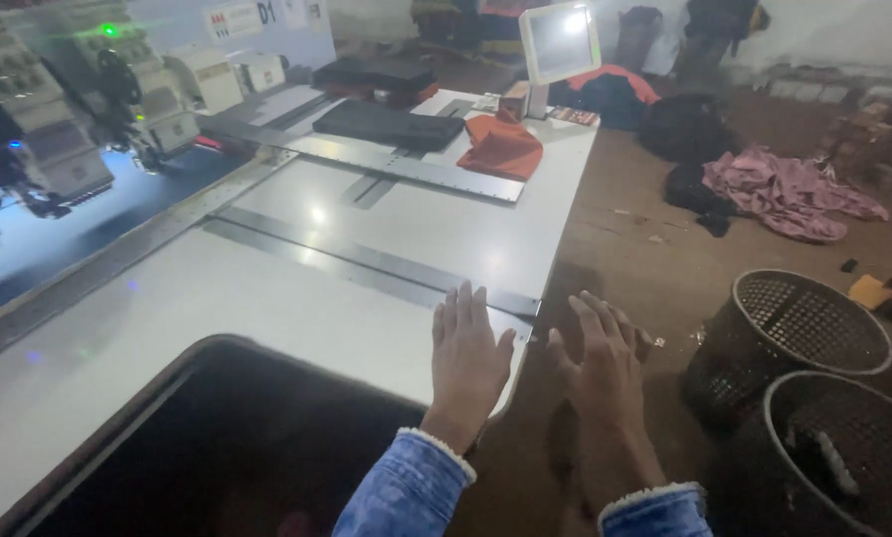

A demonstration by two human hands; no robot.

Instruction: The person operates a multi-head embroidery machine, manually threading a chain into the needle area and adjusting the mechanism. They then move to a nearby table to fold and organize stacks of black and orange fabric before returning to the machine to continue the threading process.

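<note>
My left hand (468, 360) lies flat, palm down, on the near right corner of the white machine table (267, 298), fingers stretched toward a grey metal rail (366, 261). My right hand (602, 363) hovers just past the table's edge over the brown floor, fingers spread, holding nothing. Both wrists wear blue denim sleeves with pale lining. A dark rounded frame opening (217, 447) sits in the table just left of my left arm.
Embroidery machine heads (58, 109) line the far left. Dark and orange fabric (503, 147) and a small screen (560, 42) sit at the table's far end. Two black mesh baskets (814, 328) stand on the floor at right, with a pink cloth pile (784, 189) beyond.
</note>
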